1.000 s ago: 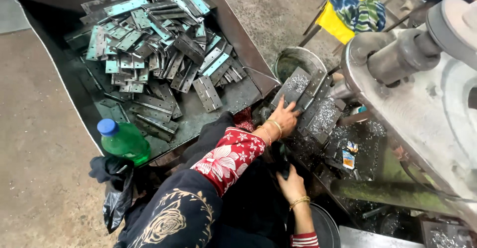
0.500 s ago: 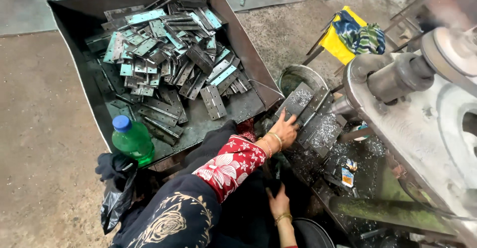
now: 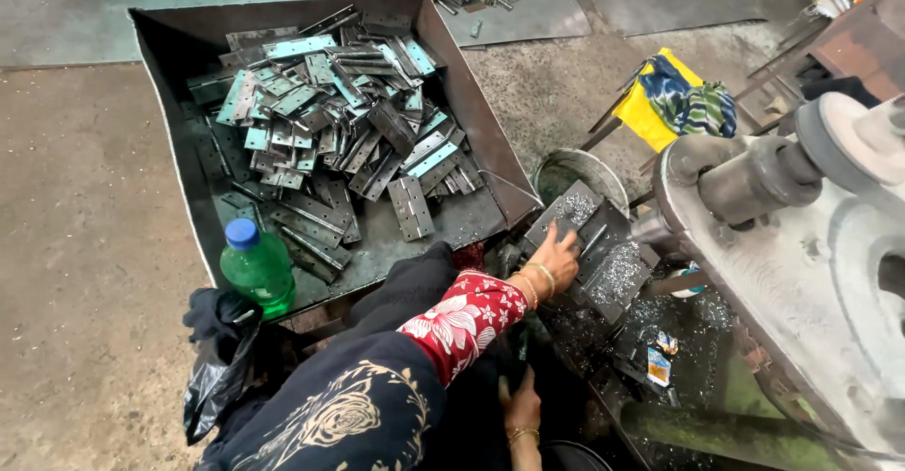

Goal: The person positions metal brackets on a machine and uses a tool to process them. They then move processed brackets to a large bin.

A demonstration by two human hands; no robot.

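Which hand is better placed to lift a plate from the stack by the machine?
Probably the left hand: it rests on the plate stack, while the right hand sits low, apart.

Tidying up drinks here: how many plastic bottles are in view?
1: a green bottle with a blue cap, standing at the near-left corner of the metal tray, beside a black bag. Others may be hidden behind clutter.

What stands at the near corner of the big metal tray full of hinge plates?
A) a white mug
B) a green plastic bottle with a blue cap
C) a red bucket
B: the green plastic bottle with a blue cap stands upright at the near corner of the big metal tray.
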